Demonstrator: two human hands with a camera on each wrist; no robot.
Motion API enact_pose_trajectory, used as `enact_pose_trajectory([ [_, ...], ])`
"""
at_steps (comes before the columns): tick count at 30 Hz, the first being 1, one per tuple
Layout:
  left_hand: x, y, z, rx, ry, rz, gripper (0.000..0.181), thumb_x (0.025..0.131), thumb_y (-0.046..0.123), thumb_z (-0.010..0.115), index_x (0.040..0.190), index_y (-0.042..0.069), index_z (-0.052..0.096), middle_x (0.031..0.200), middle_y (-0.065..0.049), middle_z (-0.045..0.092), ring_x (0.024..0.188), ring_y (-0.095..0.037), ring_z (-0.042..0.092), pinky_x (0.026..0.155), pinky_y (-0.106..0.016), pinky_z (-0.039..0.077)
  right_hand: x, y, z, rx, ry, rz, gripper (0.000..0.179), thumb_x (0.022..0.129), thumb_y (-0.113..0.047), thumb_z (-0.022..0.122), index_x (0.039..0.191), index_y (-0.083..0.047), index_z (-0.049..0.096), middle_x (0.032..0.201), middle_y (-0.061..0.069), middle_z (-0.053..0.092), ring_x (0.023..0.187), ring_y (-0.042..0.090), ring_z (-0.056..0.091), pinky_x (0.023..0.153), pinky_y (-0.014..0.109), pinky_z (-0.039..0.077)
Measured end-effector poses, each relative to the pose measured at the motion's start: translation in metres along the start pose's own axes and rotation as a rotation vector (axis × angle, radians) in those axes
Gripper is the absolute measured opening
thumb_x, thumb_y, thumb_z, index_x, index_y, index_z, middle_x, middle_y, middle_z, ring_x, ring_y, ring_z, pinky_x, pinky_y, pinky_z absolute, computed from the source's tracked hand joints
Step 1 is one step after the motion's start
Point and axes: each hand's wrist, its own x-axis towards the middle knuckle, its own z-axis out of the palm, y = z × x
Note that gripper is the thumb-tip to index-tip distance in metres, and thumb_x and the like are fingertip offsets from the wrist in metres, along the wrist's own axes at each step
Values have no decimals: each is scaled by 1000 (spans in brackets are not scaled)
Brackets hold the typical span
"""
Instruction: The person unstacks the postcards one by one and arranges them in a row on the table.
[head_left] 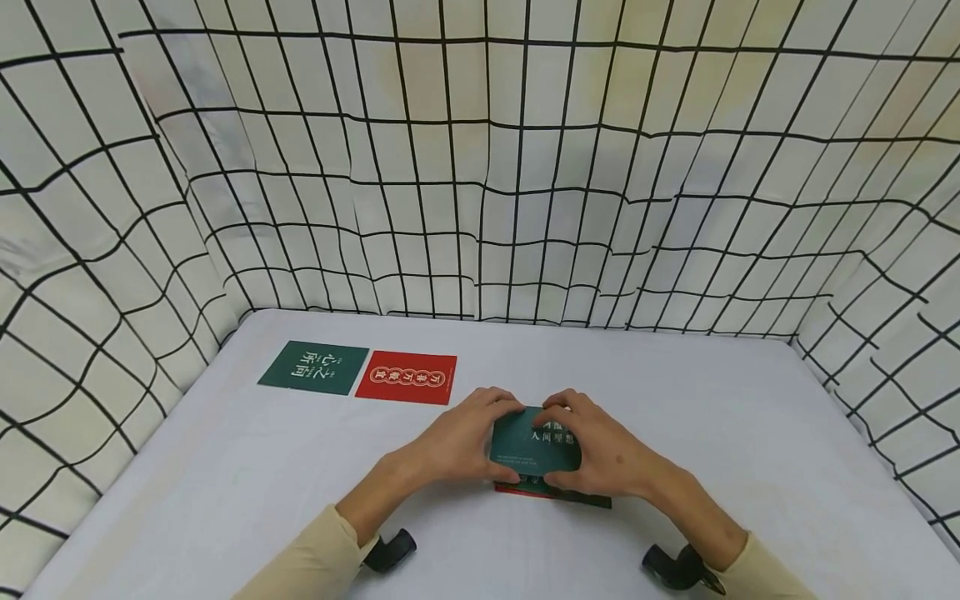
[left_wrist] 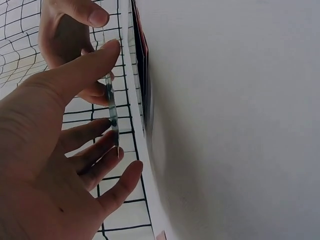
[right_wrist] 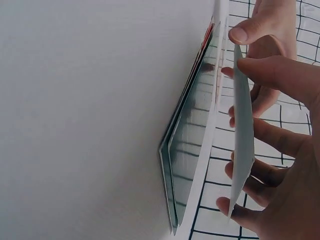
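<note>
A dark green card (head_left: 525, 446) with white printed characters is held by both hands, in front of the person. My left hand (head_left: 474, 437) pinches its left side between thumb and fingers. On the card's right side, my right hand (head_left: 603, 446) grips it the same way. The right wrist view shows the card (right_wrist: 243, 125) raised above a small stack of cards (right_wrist: 185, 125) lying on the table. In the head view only the near edge of that stack (head_left: 562, 495), green and red, shows below the held card.
On the white-covered table (head_left: 712, 417) lie a green card (head_left: 315, 367) and a red card (head_left: 407, 377), side by side at the back left. White walls with a black grid (head_left: 525, 208) stand behind the table and at both sides.
</note>
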Motion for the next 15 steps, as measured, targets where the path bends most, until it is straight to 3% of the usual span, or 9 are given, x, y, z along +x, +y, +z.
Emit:
enact_pose_trajectory([
  [15, 6, -14, -7, -19, 73, -35, 84, 74, 39, 93, 147, 18, 57, 151, -2, 54, 140, -24, 50, 108, -43, 56, 9, 9, -2, -115, 84, 10, 62, 76, -41, 92, 129, -22, 66, 148, 12, 56, 132, 35, 56, 105, 57, 54],
])
